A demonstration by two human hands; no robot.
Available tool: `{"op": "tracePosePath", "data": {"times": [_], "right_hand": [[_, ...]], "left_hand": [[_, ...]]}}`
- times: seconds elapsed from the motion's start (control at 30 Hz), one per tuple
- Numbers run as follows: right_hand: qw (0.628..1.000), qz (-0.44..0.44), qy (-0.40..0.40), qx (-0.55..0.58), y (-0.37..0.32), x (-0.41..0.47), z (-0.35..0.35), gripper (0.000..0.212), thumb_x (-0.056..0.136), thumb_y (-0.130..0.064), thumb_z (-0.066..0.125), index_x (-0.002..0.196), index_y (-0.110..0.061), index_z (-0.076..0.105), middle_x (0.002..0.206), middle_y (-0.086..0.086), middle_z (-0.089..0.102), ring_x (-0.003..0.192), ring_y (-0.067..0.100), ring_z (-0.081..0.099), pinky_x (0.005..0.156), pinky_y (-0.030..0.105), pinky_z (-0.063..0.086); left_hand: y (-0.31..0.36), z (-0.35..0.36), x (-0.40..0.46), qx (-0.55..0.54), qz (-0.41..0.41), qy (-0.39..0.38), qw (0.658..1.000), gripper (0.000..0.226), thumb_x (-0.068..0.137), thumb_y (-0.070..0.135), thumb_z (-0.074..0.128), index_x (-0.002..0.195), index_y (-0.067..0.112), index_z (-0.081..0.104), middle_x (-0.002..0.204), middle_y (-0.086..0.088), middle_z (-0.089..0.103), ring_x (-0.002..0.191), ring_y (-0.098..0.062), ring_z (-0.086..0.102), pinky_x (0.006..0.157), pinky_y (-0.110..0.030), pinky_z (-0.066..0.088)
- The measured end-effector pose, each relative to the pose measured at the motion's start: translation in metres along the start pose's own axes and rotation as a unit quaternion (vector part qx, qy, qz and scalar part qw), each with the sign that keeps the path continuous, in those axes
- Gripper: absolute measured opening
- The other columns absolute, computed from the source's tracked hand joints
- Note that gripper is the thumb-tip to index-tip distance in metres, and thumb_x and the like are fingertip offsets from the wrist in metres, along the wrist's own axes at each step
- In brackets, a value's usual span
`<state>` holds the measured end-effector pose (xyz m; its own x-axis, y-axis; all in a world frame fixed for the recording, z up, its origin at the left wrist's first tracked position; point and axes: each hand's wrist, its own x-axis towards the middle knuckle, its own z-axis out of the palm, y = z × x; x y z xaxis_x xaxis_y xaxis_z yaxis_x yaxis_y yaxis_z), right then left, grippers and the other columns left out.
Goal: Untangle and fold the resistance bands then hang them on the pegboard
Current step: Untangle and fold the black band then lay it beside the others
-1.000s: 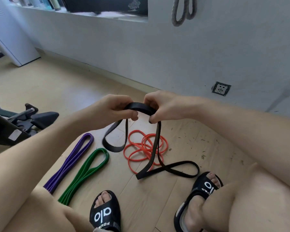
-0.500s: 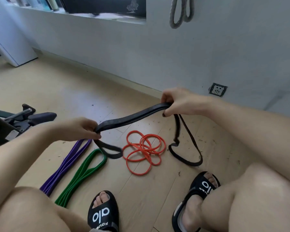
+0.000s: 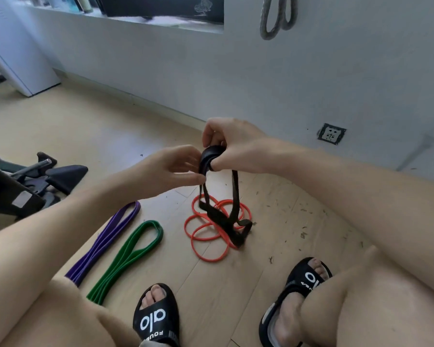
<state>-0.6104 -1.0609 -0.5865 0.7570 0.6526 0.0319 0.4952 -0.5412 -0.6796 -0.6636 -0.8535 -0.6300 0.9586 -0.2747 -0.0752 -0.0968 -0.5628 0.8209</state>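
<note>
My right hand (image 3: 233, 144) pinches the doubled top of a black resistance band (image 3: 234, 196), whose loops hang down to the floor. My left hand (image 3: 168, 169) is beside it, fingertips pinching a strand of the same band just below the fold. Under the hanging loops lies a tangled orange band (image 3: 206, 236). A folded green band (image 3: 128, 256) and a folded purple band (image 3: 103, 244) lie side by side on the wooden floor to the left. A grey band (image 3: 273, 18) hangs on the wall above.
Black exercise equipment (image 3: 35, 179) sits on the floor at the left. A wall socket (image 3: 332, 134) is low on the grey wall. My feet in black slides (image 3: 158, 319) rest near the bands. A white cabinet (image 3: 23, 61) stands far left.
My hands were spread apart stretching the black band; now they have come together, and the band hangs doubled in loops from my right hand over the orange band.
</note>
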Motion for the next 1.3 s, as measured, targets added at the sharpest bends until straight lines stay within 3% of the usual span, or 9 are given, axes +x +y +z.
{"op": "tracePosePath", "data": {"times": [0.1,0.23,0.37,0.5,0.7,0.8,0.97,1.17,1.3], "right_hand": [[1.000,-0.001,0.030,0.001,-0.001,0.002,-0.001,0.030,0.073,-0.009,0.074,0.096,-0.023,0.061,0.080,-0.007,0.067,0.068,0.007,0.058,0.056,0.015,0.043],[0.997,0.003,0.073,0.007,0.003,0.001,-0.007,0.027,0.074,-0.011,0.074,0.095,-0.022,0.062,0.081,-0.006,0.068,0.070,0.006,0.060,0.058,0.015,0.046],[0.996,0.005,0.087,0.011,0.004,0.000,-0.010,0.028,0.074,-0.013,0.077,0.097,-0.021,0.063,0.083,-0.005,0.070,0.073,0.009,0.065,0.066,0.024,0.053],[0.995,0.002,0.095,0.009,0.003,0.000,-0.012,0.025,0.075,-0.012,0.074,0.096,-0.020,0.063,0.084,-0.005,0.070,0.076,0.010,0.066,0.073,0.031,0.057],[0.995,0.014,0.100,0.015,0.001,0.000,-0.013,0.025,0.075,-0.013,0.074,0.096,-0.022,0.063,0.087,-0.004,0.071,0.077,0.011,0.066,0.068,0.026,0.055],[0.995,0.022,0.096,0.009,0.000,0.000,-0.013,0.026,0.076,-0.013,0.074,0.098,-0.023,0.063,0.088,-0.006,0.070,0.077,0.007,0.063,0.061,0.016,0.045],[0.996,0.042,0.079,0.030,-0.002,0.000,-0.014,0.032,0.074,-0.012,0.076,0.101,-0.021,0.062,0.091,-0.004,0.070,0.080,0.011,0.065,0.066,0.025,0.051],[0.996,0.082,0.002,0.029,0.000,-0.001,-0.018,0.035,0.074,-0.011,0.074,0.101,-0.023,0.055,0.085,0.002,0.072,0.068,0.011,0.063,0.063,0.028,0.046],[0.994,0.092,-0.009,0.049,0.011,-0.001,-0.024,0.032,0.078,-0.007,0.071,0.103,-0.020,0.056,0.086,0.011,0.074,0.059,0.015,0.068,0.068,0.041,0.061]], "left_hand": [[0.002,-0.001,0.002,0.004,0.002,0.013,1.000,0.018,0.091,0.011,0.075,0.107,0.015,0.065,0.101,0.006,0.078,0.097,-0.009,0.073,0.088,-0.029,0.054],[0.006,0.004,0.001,-0.018,0.001,-0.002,1.000,0.043,0.079,0.029,0.084,0.117,0.024,0.064,0.113,0.004,0.075,0.110,-0.013,0.071,0.099,-0.031,0.053],[0.009,0.008,0.005,0.032,0.009,0.033,0.999,0.030,0.085,0.025,0.081,0.111,0.025,0.067,0.102,0.002,0.075,0.098,-0.012,0.074,0.092,-0.035,0.058],[0.012,0.010,0.007,0.037,0.007,0.033,0.999,0.014,0.091,0.018,0.075,0.099,0.028,0.069,0.086,0.007,0.073,0.079,-0.006,0.068,0.079,-0.024,0.054],[0.012,0.008,0.005,0.027,0.012,0.032,0.999,0.013,0.096,0.015,0.068,0.109,0.017,0.067,0.103,0.000,0.073,0.095,-0.005,0.071,0.086,-0.020,0.053],[0.011,0.005,0.004,0.024,0.001,0.025,0.999,0.012,0.097,0.019,0.068,0.108,0.020,0.065,0.106,0.000,0.077,0.105,-0.014,0.072,0.100,-0.035,0.054],[0.011,0.003,0.001,0.040,-0.012,0.014,0.999,0.011,0.094,0.038,0.063,0.105,0.036,0.062,0.110,0.008,0.075,0.109,-0.014,0.072,0.105,-0.052,0.051],[0.018,-0.005,0.001,0.102,-0.011,0.038,0.994,0.008,0.105,0.026,0.054,0.111,0.029,0.059,0.106,0.017,0.074,0.108,-0.007,0.069,0.101,-0.052,0.049],[0.017,-0.013,-0.001,0.118,-0.006,0.067,0.991,0.008,0.106,0.023,0.051,0.110,0.026,0.058,0.102,0.015,0.075,0.105,-0.004,0.069,0.103,-0.048,0.048]]}}
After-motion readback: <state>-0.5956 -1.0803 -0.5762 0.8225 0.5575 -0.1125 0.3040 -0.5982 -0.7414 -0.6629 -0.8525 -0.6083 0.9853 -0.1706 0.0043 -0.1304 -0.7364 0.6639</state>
